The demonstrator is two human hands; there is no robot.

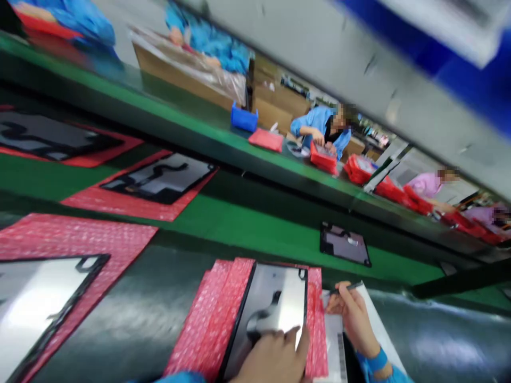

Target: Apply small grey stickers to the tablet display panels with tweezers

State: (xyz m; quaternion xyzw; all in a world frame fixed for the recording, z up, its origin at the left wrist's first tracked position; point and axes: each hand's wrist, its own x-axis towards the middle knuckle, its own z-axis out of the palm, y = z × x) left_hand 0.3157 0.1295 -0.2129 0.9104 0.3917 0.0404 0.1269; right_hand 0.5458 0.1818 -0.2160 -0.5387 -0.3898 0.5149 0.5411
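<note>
Dark green workbench (131, 314) across the foreground; beyond it a green conveyor belt (255, 218), a tablet-sized display panel (345, 244) lying right of centre there, no red wrap visible under it.

Red bubble-wrap sleeves (211, 314) stacked on the bench, edges uneven. On them, nearest the person, the silver-backed panel (261, 287) with black edging, back up by the look of it; its right edge lies near a barcode-printed sheet (333, 340).

Left hand (273, 356): on the lower part of the silver-backed panel, fingers bent, tips at the surface. Underside hidden; cannot tell whether it presses, pinches or only rests. Right hand (355, 319): raised right of the sleeves, thumb and fingers closed around a dark, slim, pen-like tool (354, 286) (pen or pick, too blurred to settle). Blue wristband (377, 361) at that wrist.

Smallest item: a dark curved ribbon strip (255, 322) on the panel's back, close to the left fingers.

Risks, as judged: a finger catching the strip could crease or lift it; a hard push on uneven sleeves might slide or flex the panel; a slipped tool tip could scratch the silver back.
</note>
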